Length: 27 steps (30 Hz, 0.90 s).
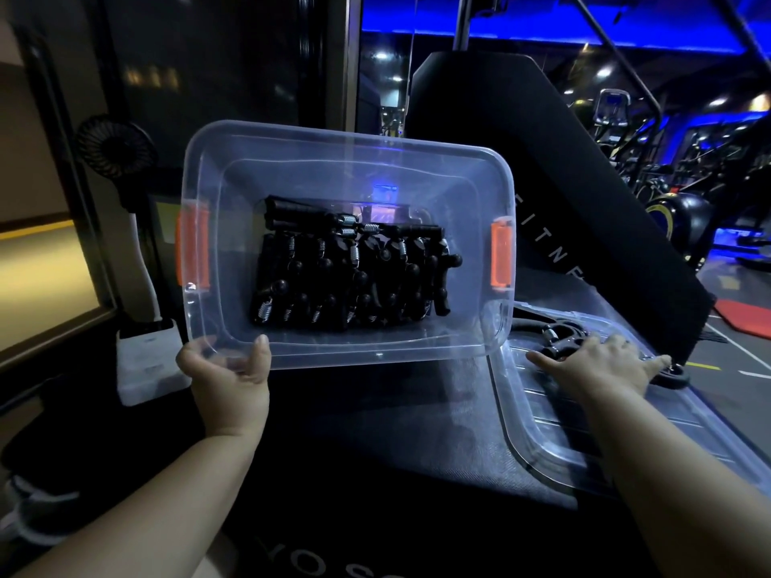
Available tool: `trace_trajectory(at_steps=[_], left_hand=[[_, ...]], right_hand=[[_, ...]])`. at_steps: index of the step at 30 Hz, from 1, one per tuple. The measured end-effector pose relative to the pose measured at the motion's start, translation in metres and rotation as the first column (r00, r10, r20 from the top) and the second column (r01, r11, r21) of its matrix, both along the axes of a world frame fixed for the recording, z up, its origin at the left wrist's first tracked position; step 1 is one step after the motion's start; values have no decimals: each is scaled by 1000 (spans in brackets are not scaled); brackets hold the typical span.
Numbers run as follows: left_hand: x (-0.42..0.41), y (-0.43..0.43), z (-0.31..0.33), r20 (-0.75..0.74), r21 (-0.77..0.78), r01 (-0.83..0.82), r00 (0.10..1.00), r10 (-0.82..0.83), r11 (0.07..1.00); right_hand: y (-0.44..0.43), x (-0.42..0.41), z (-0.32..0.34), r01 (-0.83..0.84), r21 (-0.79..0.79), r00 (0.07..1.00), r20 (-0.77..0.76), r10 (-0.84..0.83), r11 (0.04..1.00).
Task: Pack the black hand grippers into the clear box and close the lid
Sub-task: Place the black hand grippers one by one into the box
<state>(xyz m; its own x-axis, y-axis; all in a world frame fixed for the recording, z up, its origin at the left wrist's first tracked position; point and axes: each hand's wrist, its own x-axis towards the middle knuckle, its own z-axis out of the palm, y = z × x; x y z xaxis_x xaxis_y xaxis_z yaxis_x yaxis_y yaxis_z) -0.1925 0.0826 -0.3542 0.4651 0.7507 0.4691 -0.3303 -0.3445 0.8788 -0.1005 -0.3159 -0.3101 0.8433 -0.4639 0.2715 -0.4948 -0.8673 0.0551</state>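
Left hand [227, 381] grips tilted clear box [292, 348], black spring grippers [346, 277] packed inside

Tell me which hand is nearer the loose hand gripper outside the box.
Right. The right hand touches the loose hand gripper; the left hand grips the clear box's rim, well away.

black fan [114, 148] left | white box [150, 360] below it | red mat [747, 321] right
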Motion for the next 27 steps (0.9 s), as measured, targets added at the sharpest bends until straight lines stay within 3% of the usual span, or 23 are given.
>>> trace_trajectory(at_steps=[6, 16, 22, 27], left_hand=[[1, 0, 0, 3, -13, 11, 1000, -11, 1000], [1, 1, 1, 6, -15, 49, 999, -49, 999], [1, 2, 1, 13, -40, 59, 998, -58, 997], [1, 2, 2, 5, -47, 61, 998, -61, 997]], right_hand=[[-1, 4, 0, -1, 22, 1000, -8, 1, 1000], [6, -6, 5, -76, 62, 952, 301, 54, 995], [26, -29, 31, -347, 81, 753, 618, 226, 934], [66, -48, 55, -548, -98, 566, 688, 455, 830]])
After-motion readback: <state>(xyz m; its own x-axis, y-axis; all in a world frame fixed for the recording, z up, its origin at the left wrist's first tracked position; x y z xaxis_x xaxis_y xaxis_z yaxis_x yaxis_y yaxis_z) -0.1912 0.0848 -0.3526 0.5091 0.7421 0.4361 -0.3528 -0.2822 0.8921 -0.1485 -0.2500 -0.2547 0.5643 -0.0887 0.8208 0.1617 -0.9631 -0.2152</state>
